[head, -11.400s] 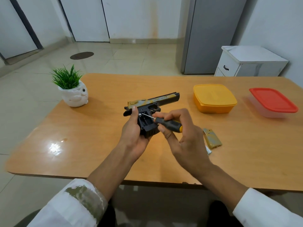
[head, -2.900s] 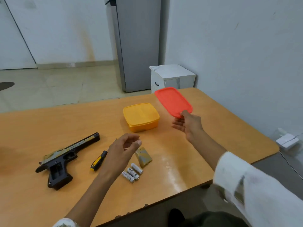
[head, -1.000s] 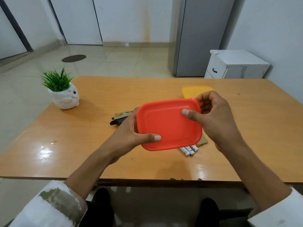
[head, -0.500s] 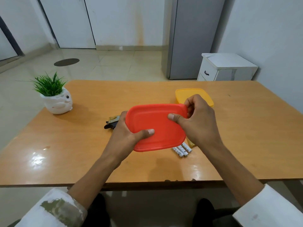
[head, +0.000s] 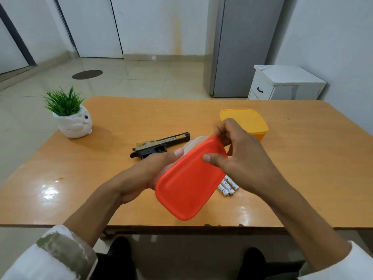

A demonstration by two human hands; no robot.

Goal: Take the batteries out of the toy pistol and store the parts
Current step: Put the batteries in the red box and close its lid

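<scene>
I hold a clear plastic box point(head: 193, 142) with a red lid point(head: 187, 184) above the table's near edge. My left hand point(head: 145, 174) grips the box from the left and below. My right hand point(head: 238, 158) pinches the lid's far corner, thumb on top, and that corner is lifted off the box rim. The black and gold toy pistol point(head: 161, 145) lies on the table behind my left hand. Three white batteries point(head: 229, 186) lie side by side on the table under my right wrist. The battery cover and screwdriver are hidden.
A closed yellow box point(head: 248, 122) stands on the wooden table point(head: 101, 178) behind my right hand. A white owl pot with a green plant point(head: 70, 116) sits at the far left. A white cabinet point(head: 282, 83) and grey fridge stand beyond the table.
The red lid has tilted steeply, its far corner now peeled up from the clear box. The pistol has come into view behind my left hand.
</scene>
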